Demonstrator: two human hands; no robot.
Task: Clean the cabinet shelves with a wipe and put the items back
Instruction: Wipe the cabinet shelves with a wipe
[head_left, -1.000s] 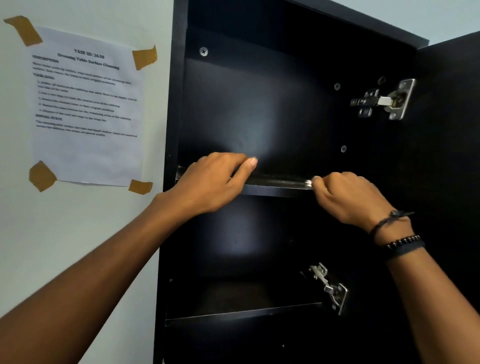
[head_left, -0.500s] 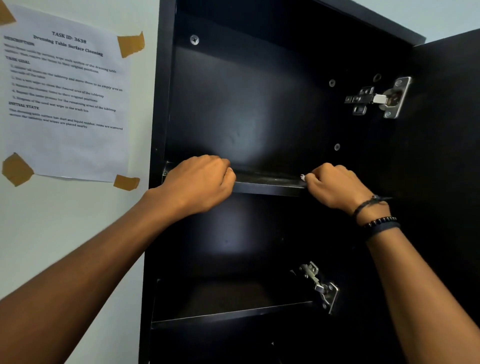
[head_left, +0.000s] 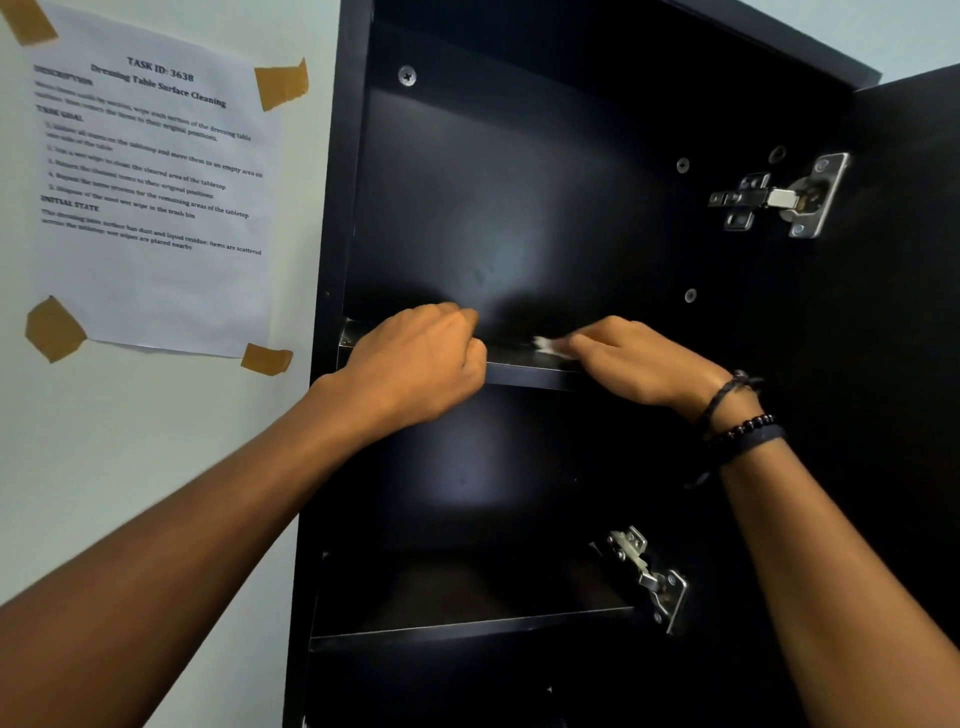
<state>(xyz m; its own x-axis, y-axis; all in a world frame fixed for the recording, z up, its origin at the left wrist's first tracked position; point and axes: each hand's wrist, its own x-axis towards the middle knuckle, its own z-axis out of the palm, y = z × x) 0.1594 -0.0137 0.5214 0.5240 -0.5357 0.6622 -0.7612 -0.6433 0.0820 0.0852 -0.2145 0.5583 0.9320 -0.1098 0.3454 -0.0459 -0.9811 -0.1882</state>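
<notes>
The right hand (head_left: 631, 364) has its fingers closed over a white wipe (head_left: 549, 346), pressing it on the upper shelf (head_left: 524, 370) of the black cabinet (head_left: 332, 260). Left of the wipe, the left hand (head_left: 415, 366) is curled into a loose fist at the same shelf's front edge; whether it holds anything cannot be told.

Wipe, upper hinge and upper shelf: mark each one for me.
wipe (head_left: 549, 345), head view, white corner past the fingertips.
upper hinge (head_left: 779, 197), head view, middle of metal arm.
upper shelf (head_left: 524, 372), head view, front edge between hands.
</notes>
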